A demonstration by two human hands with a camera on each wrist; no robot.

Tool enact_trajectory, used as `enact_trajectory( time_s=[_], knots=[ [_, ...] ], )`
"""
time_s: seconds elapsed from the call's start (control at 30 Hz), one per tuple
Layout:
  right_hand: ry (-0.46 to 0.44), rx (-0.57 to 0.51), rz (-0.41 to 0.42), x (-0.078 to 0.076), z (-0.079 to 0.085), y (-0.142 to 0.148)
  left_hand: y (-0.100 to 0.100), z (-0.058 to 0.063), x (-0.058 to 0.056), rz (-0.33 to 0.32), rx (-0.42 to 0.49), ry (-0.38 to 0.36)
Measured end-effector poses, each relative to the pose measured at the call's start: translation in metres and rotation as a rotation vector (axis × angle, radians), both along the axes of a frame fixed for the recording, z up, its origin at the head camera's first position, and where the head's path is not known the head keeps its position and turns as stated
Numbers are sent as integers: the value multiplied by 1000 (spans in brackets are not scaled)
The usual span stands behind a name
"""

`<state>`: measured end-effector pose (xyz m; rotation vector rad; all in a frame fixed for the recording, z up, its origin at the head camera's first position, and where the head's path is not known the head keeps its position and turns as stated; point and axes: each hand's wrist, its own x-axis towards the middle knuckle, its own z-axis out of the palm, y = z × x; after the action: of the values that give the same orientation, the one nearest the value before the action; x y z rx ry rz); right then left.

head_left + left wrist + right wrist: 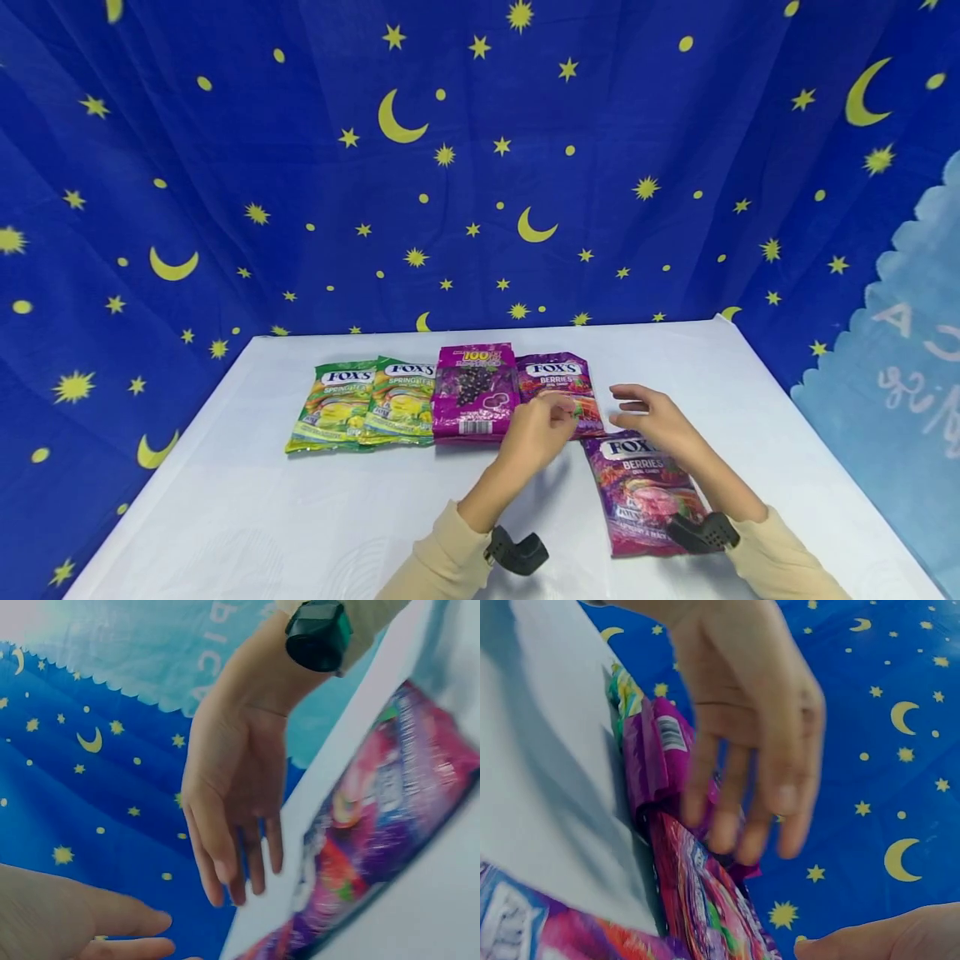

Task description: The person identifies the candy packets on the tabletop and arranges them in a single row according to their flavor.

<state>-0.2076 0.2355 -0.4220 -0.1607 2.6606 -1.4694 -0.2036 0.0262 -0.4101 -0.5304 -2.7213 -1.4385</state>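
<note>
My left hand [536,429] hovers over the lower edge of a purple Fox's Berries candy bag [552,379], its fingers relaxed and nothing seen between them. To its right, my right hand [656,417] is held above the top of a second Fox's Berries bag [647,496], which lies nearer the front. In the left wrist view, the right hand [236,772] has its fingers stretched downward, apart from the bag beside it. The right wrist view gives the left hand [754,720] with loose fingers, in front of the purple bags. Whether any fingertip touches a bag is unclear.
Left of the upper Berries bag lies a magenta candy bag [474,379] with dark fruit printed on it. Two green Fox's Spring Tea bags [337,404] overlap farther left. The white table [300,525] meets a blue star-and-moon cloth [480,183] behind.
</note>
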Motion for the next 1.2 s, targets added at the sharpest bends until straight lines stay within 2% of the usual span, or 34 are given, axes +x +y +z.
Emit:
enact_trajectory(
  time_s=[0.17,0.33,0.53,0.83,1.0,1.2],
  knots=[
    [-19,92,-20,15,2,14,-8,-15,10,-102,106,-254],
    [-48,162,-42,30,1,30,-10,-28,18,-152,190,-418],
    [-123,189,-56,42,-1,45,-9,-38,28,-203,388,-607],
    [-270,209,-58,48,-8,55,-4,-47,34,-249,490,-744],
    [-339,236,-49,49,-12,57,0,-51,37,-227,518,-765],
    [-360,226,-37,51,-13,57,4,-53,40,-200,522,-766]
  ],
)
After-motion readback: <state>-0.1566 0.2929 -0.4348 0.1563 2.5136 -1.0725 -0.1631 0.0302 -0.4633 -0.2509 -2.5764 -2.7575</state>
